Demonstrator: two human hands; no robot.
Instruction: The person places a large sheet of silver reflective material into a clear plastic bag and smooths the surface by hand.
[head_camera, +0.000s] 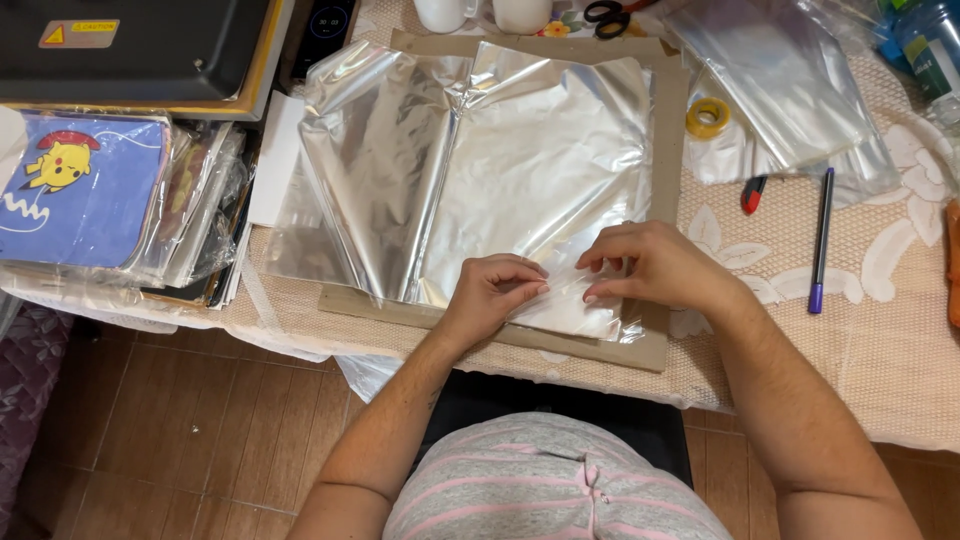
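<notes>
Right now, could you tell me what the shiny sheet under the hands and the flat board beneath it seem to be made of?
Silvery sheet: looks like metallised plastic film or foil, glossy, with mirror glare and soft creases. Brown board: likely cardboard, matte, with raw cut edges. Left hand and right hand press a clear, glossy plastic piece at the sheet's near edge.

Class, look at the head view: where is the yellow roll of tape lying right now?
The yellow roll of tape lies upper right on the table, just right of the cardboard sheet, beside the clear plastic bags and above the red cutter.
</notes>
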